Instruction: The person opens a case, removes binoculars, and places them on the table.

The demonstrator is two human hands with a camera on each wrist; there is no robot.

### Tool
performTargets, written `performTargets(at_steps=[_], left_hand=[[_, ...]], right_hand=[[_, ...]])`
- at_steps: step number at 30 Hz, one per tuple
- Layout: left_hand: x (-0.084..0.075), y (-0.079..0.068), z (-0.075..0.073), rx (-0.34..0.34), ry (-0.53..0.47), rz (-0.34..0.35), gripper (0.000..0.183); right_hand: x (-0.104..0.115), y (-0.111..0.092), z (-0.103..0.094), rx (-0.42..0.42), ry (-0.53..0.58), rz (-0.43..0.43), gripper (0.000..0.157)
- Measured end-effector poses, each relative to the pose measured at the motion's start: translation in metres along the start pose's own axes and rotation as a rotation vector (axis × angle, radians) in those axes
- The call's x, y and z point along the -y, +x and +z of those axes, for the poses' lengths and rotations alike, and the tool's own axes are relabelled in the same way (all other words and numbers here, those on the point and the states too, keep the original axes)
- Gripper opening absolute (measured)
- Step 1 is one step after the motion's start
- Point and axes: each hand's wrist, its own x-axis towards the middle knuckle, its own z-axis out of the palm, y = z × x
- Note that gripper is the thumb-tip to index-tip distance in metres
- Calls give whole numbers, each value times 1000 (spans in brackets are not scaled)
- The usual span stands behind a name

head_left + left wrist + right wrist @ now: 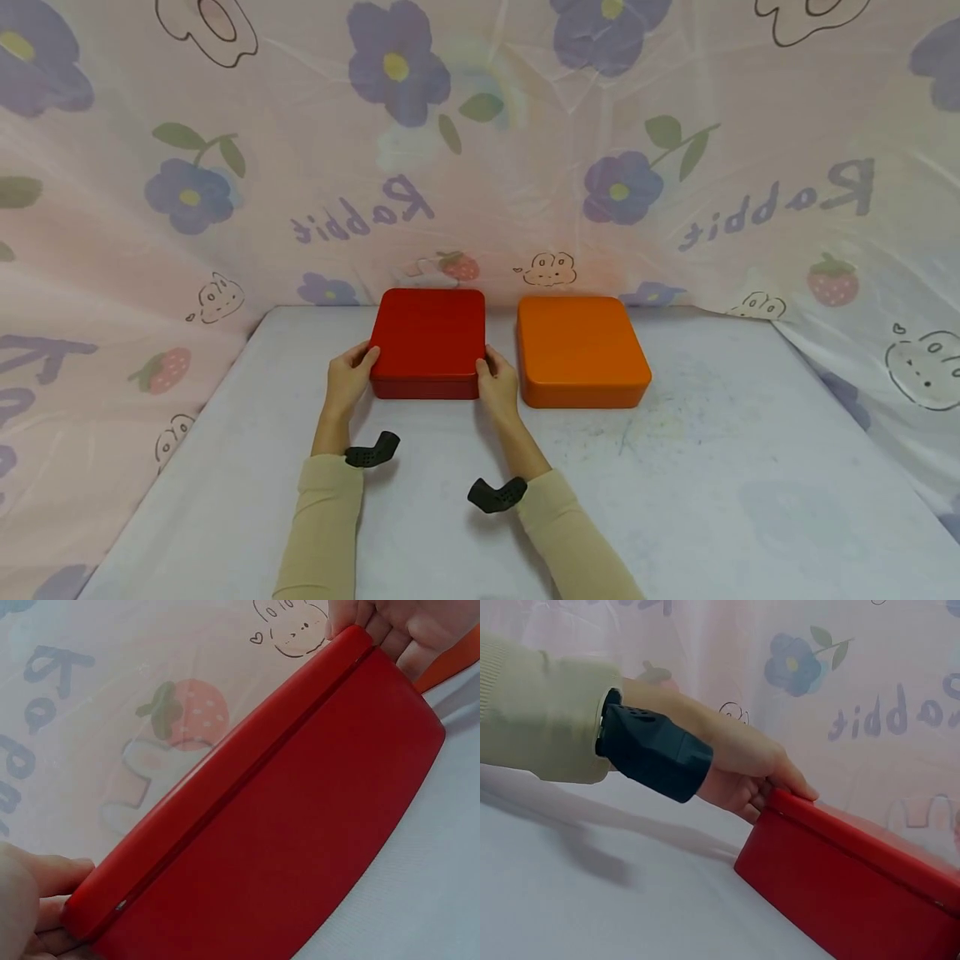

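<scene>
A square red box (pixel 431 337) with a closed lid sits toward the back of the white table. My left hand (pixel 349 377) grips its left side, thumb at the lid's edge and fingers curled below. On the opposite side my right hand (pixel 498 385) holds it the same way, thumb on the front right corner. A thin seam runs along the front wall of the red box (pixel 300 795) in the left wrist view. The right wrist view has the left hand (pixel 754 776) at a corner of the red box (pixel 840 881).
Just right of the red box lies a similar orange box (pixel 581 346), close to my right hand. A printed curtain (pixel 510 167) hangs behind the table (pixel 720 483) and along both sides. Both wrists carry a black camera mount (pixel 498 495).
</scene>
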Motion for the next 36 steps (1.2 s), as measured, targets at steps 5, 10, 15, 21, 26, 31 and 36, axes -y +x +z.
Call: performTargets(at_steps=[5,10,15,21,26,31,36], left_hand=[[-2,0,-1,6,5,13,48],[-4,-1,-2,-3,10,13,48],[-7,-2,-1,-25,5,23,47],[-10,-3,-2,-57,-3,37,47],[-13,-3,-3,-74,-12,59,46],[-15,-5,-5,-81,-21,61,47],[-16,-7,-7,-90,-36,64,48]], right_hand=[[3,1,-1,2,8,-9,43],[9,0,-3,8,18,-9,44],[16,-2,-5,17,50,-18,44],[23,-3,-6,17,107,-32,42],[26,-3,-7,9,97,-37,41],[29,-5,-7,17,97,-19,42],[31,-6,-7,16,91,-22,40]])
